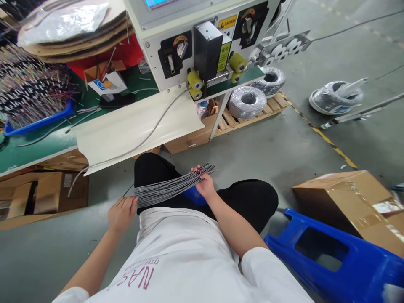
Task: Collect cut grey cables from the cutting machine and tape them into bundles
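Observation:
A bundle of cut grey wires (172, 185) lies across my lap, over my black trousers. My right hand (205, 184) is closed round the bundle near its right end. My left hand (122, 212) pinches the bundle's left end, fingers curled on the wire tips. Above, a white wire-cutting machine (176, 33) with yellow rollers (195, 80) stands on a green bench (19, 147). One grey wire (148, 134) trails from the rollers down a cream chute (126, 126).
A blue plastic stool (334, 256) and a taped cardboard box (350, 198) sit at my right. Wire coils (248, 101) rest on a wooden pallet (252, 115). A blue bin with several coloured wires (28, 90) is at the left; cardboard boxes (41, 193) lie under the bench.

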`<move>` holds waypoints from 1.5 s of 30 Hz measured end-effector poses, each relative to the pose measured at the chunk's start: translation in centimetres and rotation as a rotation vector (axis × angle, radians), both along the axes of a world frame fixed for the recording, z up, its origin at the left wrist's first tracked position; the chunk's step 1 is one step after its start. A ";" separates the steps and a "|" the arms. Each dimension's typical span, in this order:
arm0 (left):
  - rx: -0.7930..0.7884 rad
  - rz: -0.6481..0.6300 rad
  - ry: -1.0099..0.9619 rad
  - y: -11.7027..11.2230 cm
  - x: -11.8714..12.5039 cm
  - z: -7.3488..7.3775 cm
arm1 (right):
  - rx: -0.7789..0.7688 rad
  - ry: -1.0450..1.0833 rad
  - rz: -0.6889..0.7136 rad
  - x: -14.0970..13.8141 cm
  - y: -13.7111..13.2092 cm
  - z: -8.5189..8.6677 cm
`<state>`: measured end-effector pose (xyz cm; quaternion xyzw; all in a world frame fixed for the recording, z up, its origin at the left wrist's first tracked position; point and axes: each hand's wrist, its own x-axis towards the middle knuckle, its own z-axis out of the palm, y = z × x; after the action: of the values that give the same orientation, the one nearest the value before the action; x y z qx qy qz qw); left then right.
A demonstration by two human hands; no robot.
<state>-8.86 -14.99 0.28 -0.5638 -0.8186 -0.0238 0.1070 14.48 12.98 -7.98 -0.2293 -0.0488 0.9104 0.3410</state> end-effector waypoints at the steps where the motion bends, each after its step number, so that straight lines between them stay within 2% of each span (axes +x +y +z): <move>1: 0.000 0.002 0.007 0.0 0.1 -0.1 | 0.003 0.000 0.004 0.0 0.0 -0.1; 9: -0.023 -0.016 -0.007 0.3 0.4 0.4 | 0.005 -0.070 -0.014 -0.6 0.2 -0.7; 13: 0.051 -0.016 -0.031 1.9 0.9 1.1 | -0.008 -0.103 -0.007 -0.6 0.3 -1.1; 16: 0.201 -0.118 -0.020 5.4 1.3 2.7 | 0.001 -0.099 0.009 -0.5 0.3 -1.3; 20: 0.394 -0.273 0.037 12.7 1.2 6.7 | 0.011 -0.061 0.055 -0.3 0.3 -1.1; 22: 0.432 -0.242 0.078 16.6 0.8 8.9 | -0.005 -0.068 0.075 -0.2 0.3 -0.9; 24: 0.419 -0.157 0.085 20.0 0.2 10.7 | -0.016 -0.070 0.088 0.0 0.3 -0.7; 26: 0.372 -0.081 0.047 22.6 -0.4 11.7 | -0.012 -0.062 0.093 0.2 0.4 -0.6; 28: 0.309 -0.038 -0.005 24.1 -0.9 12.0 | 0.000 -0.063 0.086 0.3 0.5 -0.6; 32: 0.200 0.010 -0.050 24.3 -1.1 11.3 | 0.032 -0.109 0.054 0.2 0.5 -0.8; 35: 0.166 0.016 -0.026 23.0 -1.0 10.9 | 0.049 -0.137 0.036 -0.1 0.5 -0.8; 39: 0.134 0.026 -0.069 20.9 -1.8 10.9 | 0.060 -0.172 0.023 -0.5 0.5 -0.3; 42: 0.172 -0.005 -0.171 19.2 -2.9 11.0 | 0.057 -0.164 0.026 -0.8 0.7 -0.1; 45: 0.287 -0.088 -0.151 17.0 -3.2 10.6 | 0.047 -0.163 0.015 -0.9 0.7 -0.2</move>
<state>-12.06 2.02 10.89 -0.5747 -0.7870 -0.1874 0.1234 13.56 13.66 -8.18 -0.2943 -0.0993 0.8897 0.3345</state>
